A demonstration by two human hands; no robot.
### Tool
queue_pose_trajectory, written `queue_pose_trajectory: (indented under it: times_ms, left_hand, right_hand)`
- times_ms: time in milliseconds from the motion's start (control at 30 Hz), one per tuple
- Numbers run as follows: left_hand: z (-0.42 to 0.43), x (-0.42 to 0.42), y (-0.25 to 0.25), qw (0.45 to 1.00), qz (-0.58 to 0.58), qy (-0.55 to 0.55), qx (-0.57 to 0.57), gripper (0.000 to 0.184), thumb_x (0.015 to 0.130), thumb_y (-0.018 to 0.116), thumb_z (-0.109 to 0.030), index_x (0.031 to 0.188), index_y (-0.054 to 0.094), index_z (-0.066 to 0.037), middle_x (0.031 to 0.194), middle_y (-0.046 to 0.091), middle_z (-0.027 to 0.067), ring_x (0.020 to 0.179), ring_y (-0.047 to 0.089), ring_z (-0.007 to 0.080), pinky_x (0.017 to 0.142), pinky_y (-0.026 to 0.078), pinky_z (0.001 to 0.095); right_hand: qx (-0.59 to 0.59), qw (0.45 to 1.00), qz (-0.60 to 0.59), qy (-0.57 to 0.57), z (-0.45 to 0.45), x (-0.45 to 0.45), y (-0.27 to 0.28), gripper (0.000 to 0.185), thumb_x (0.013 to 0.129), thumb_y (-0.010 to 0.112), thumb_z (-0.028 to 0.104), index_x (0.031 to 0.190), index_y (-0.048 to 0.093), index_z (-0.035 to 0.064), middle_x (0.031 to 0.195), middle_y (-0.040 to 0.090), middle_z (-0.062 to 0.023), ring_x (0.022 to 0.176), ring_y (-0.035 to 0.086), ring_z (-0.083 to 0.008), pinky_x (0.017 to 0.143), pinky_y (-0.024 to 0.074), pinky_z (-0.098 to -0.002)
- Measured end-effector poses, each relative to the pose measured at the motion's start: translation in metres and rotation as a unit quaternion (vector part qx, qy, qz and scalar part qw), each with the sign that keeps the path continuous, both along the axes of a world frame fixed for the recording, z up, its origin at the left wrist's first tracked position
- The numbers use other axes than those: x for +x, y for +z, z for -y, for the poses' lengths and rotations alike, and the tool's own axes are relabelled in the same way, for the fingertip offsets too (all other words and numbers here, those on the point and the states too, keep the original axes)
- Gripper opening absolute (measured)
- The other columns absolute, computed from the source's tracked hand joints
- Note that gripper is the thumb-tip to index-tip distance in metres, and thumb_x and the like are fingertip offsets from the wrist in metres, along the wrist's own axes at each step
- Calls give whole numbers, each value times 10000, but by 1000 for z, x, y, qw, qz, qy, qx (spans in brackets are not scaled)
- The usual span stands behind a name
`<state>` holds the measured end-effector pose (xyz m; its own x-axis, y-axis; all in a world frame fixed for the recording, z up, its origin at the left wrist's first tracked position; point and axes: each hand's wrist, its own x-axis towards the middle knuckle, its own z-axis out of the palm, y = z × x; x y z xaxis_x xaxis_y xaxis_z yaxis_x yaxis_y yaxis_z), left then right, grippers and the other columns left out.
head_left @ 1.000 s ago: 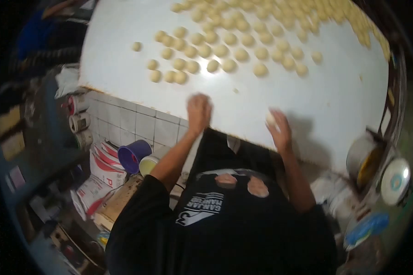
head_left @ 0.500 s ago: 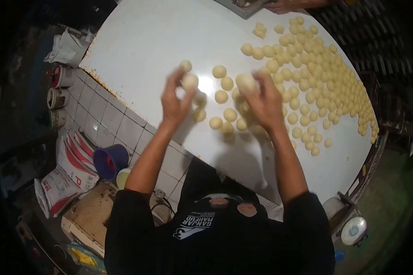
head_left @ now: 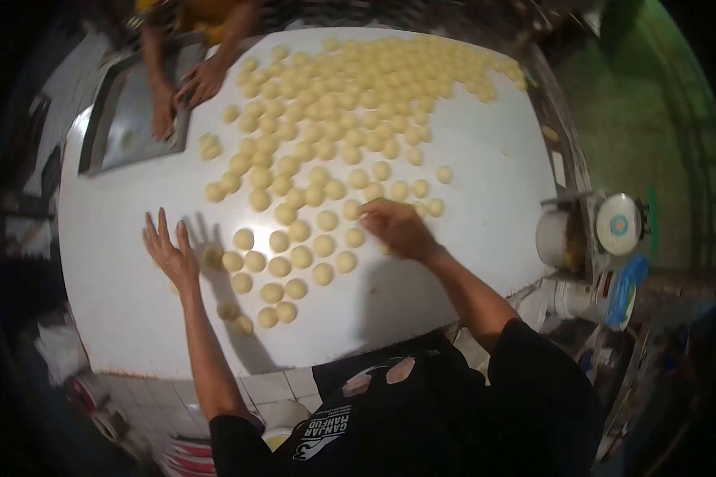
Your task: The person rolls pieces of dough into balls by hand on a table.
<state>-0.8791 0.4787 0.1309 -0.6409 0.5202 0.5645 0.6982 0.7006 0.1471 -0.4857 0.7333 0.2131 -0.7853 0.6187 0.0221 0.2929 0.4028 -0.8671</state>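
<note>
Many pale yellow dough balls [head_left: 324, 246] lie loose on the white table. My left hand [head_left: 173, 258] is over the table's left part, fingers spread and holding nothing. Just to its right sits a small group of dough balls, the nearest one [head_left: 214, 255] partly blurred. My right hand [head_left: 399, 229] is among the balls at the right of the loose cluster, its fingers curled inward. A dough ball [head_left: 353, 210] is right beside its fingertips, and another partly shows beneath the hand. Whatever is inside the curled fingers is hidden.
Across the table another person's hands [head_left: 184, 94] work at a metal tray [head_left: 95, 147]. A dense mass of dough balls [head_left: 358, 79] covers the far side. A dial scale [head_left: 619, 224] and a metal pot [head_left: 555, 238] stand off the right edge.
The view has swung to the right, bringing the tray and scale into sight. My left hand has let go of its dough ball and opened. My right hand has moved; its fingers are now curled.
</note>
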Motion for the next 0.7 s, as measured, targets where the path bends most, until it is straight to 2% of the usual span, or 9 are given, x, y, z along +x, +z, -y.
queue_pose_trajectory:
  times_ms: [67, 133, 167, 233, 267, 333, 467, 633, 700]
  left_hand:
    - [-89, 60, 30, 944, 180, -186, 207, 401, 1060, 682, -89, 1453, 650, -17, 1484, 654, 186, 1367, 627, 315, 1140, 504, 434]
    - [-181, 138, 64, 880, 300, -283, 236, 378, 1010, 725, -34, 1386, 686, -17, 1314, 732, 154, 1190, 705, 281, 1012, 556, 390]
    - [-229, 176, 78, 863, 328, -312, 223, 363, 1009, 724, -32, 1371, 695, -15, 1260, 745, 145, 1080, 726, 256, 920, 588, 376]
    - [-312, 245, 87, 826, 356, -382, 215, 323, 1008, 730, -36, 1331, 715, -16, 1146, 757, 134, 948, 741, 227, 802, 605, 353]
    - [-353, 277, 86, 818, 349, -405, 213, 304, 1005, 740, -48, 1308, 723, -22, 1097, 751, 123, 915, 734, 209, 786, 600, 340]
    - [-434, 331, 74, 789, 417, -421, 161, 294, 991, 778, -86, 1278, 728, -47, 1099, 743, 126, 883, 713, 214, 755, 591, 348]
    - [-604, 415, 18, 781, 408, -465, 89, 320, 1003, 771, -96, 1303, 674, -41, 1193, 723, 147, 893, 729, 276, 756, 608, 389]
    - [-752, 475, -42, 827, 273, -490, 31, 315, 943, 703, -9, 1254, 652, -35, 1205, 657, 205, 835, 712, 420, 728, 587, 496]
    - [-774, 480, -67, 835, 242, -494, 15, 275, 979, 715, -36, 1239, 630, -67, 1205, 667, 205, 957, 691, 492, 775, 571, 588]
  right_hand:
    - [-251, 950, -54, -180, -59, 87, -41, 240, 1050, 733, 242, 1140, 726, 20, 947, 719, -24, 821, 657, -132, 746, 558, -334]
    - [-387, 851, -136, -328, -110, 173, -103, 236, 1037, 747, 228, 1124, 715, 11, 938, 704, 3, 795, 653, -127, 714, 552, -324]
    - [-388, 846, -150, -333, -129, 201, -122, 236, 1037, 747, 228, 1124, 715, 11, 938, 704, 3, 795, 653, -127, 714, 552, -324]
    - [-203, 915, -7, -349, -161, 249, -150, 194, 1020, 755, 213, 1045, 727, 23, 860, 726, -31, 729, 658, -165, 685, 553, -360]
    - [-213, 911, -15, -354, -187, 263, -156, 194, 1020, 755, 213, 1045, 727, 23, 860, 726, -31, 729, 658, -165, 685, 553, -360]
    - [58, 956, 103, -267, -253, 285, -154, 164, 1000, 755, 189, 969, 736, 29, 793, 726, -101, 691, 671, -211, 678, 554, -387]
    - [135, 948, 30, -286, -410, 280, -124, 223, 1053, 654, 240, 1012, 738, 38, 951, 734, -219, 896, 709, -442, 801, 560, -515]
    - [205, 904, 10, -376, -574, 244, -105, 238, 1022, 685, 272, 1048, 678, 35, 1016, 742, -236, 987, 701, -480, 857, 558, -559]
    - [200, 893, 59, -398, -598, 228, -127, 265, 989, 722, 286, 1080, 672, 42, 1040, 737, -244, 1008, 700, -482, 873, 559, -561]
